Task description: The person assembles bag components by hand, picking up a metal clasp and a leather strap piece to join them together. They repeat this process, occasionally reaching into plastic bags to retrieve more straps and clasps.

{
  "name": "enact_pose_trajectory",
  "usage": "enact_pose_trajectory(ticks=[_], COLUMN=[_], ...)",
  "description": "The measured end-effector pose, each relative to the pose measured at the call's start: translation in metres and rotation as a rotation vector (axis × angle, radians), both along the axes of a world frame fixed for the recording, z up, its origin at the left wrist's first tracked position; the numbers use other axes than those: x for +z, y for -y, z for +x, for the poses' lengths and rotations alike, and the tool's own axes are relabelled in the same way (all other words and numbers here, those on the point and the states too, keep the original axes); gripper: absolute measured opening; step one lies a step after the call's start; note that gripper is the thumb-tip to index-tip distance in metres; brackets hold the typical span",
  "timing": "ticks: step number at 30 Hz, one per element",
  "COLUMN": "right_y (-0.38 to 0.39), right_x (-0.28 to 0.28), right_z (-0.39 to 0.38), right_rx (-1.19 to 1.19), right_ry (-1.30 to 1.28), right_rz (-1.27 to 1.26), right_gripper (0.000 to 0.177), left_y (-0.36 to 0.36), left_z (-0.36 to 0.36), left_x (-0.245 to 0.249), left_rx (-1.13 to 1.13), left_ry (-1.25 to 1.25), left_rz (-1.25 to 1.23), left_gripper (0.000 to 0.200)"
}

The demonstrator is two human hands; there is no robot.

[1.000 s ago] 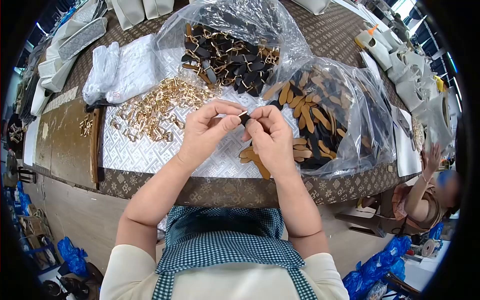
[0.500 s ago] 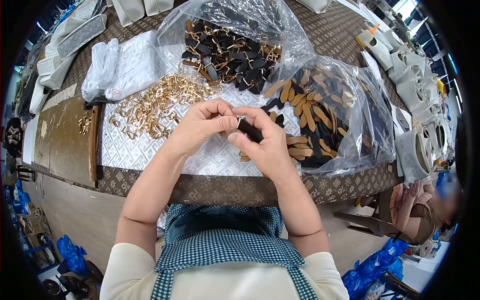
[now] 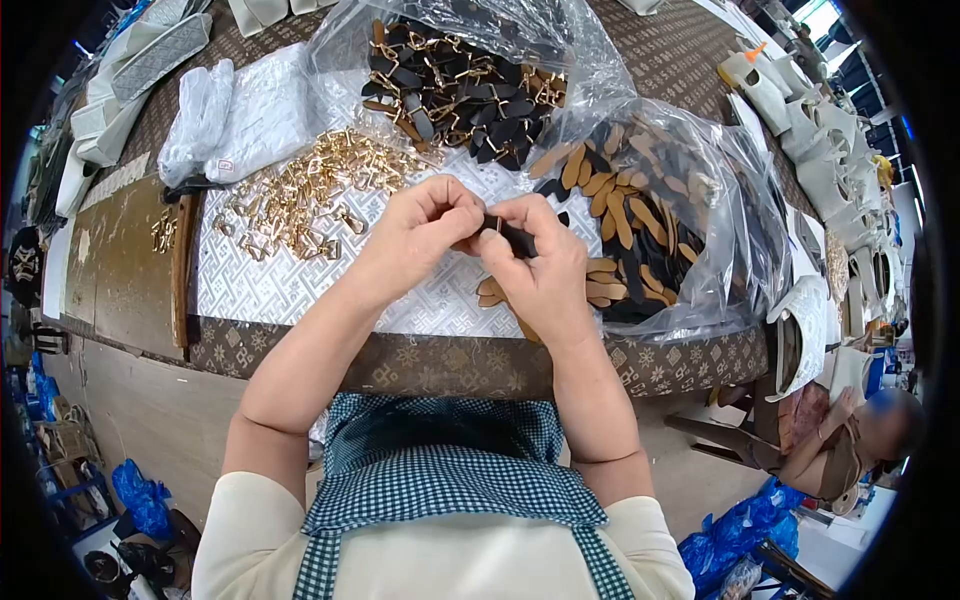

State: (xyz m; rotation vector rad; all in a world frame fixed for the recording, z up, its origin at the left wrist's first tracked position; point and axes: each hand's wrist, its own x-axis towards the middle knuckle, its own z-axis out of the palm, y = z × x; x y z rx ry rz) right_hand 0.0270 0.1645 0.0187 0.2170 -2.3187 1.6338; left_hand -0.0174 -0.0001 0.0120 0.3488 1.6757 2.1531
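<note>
Where visible, a black strap (image 3: 517, 240).

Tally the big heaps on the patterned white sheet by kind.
Loose gold buckles: 1
Black and tan tabs with buckles: 1
Black and tan tabs, mostly without buckles: 1
Total: 3 heaps. Single pieces overlap too much to count.

We log a pale, smooth floor (image 3: 140, 400) below the near edge of a long worktable (image 3: 660, 372), its brown cloth figured with light motifs. Past its near right corner: dark wooden seat (image 3: 715, 432). Blue plastic bags (image 3: 141, 498) on the floor at left; more blue bags (image 3: 715, 540) at right. Far right, we note a bright window (image 3: 818, 18) and bluish strip light (image 3: 908, 128). Walls too dim for us to read.
</note>
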Motion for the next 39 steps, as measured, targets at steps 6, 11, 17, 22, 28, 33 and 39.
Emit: enact_pose_trajectory(ticks=[6,11,17,22,28,33,39], right_y=[-0.007,-0.01,-0.04,-0.049,-0.043,-0.025,-0.009], right_x=[-0.005,-0.007,0.017,0.014,0.0,0.011,0.013], right_z=[-0.003,-0.012,-0.006,0.02,0.022,0.015,-0.019], right_rx=[-0.031,-0.001,-0.012,0.151,0.141,0.067,0.112], right_ry=[0.051,0.031,0.025,0.053,-0.098,0.07,0.001], right_rz=[0.05,-0.061,0.295,0.558,0.579,0.175,0.147], right_gripper=[0.02,0.036,0.029,0.026,0.017,0.011,0.018], left_y=[-0.003,-0.002,-0.007,0.029,0.065,0.055,0.054], left_z=[-0.005,-0.019,-0.067,-0.062,-0.029,-0.029,-0.028], left_x=[-0.003,-0.003,0.036,0.043,0.006,-0.015,-0.004], left_rx=[0.016,0.1,0.283,0.237,0.141,0.253,0.397], left_ry=[0.02,0.075,-0.312,-0.397,-0.733,-0.748,-0.73], left_rz=[0.005,0.052,0.033,-0.386,-1.081,-1.174,-1.091], left_gripper=[0.01,0.009,0.023,0.023,0.019,0.018,0.01])
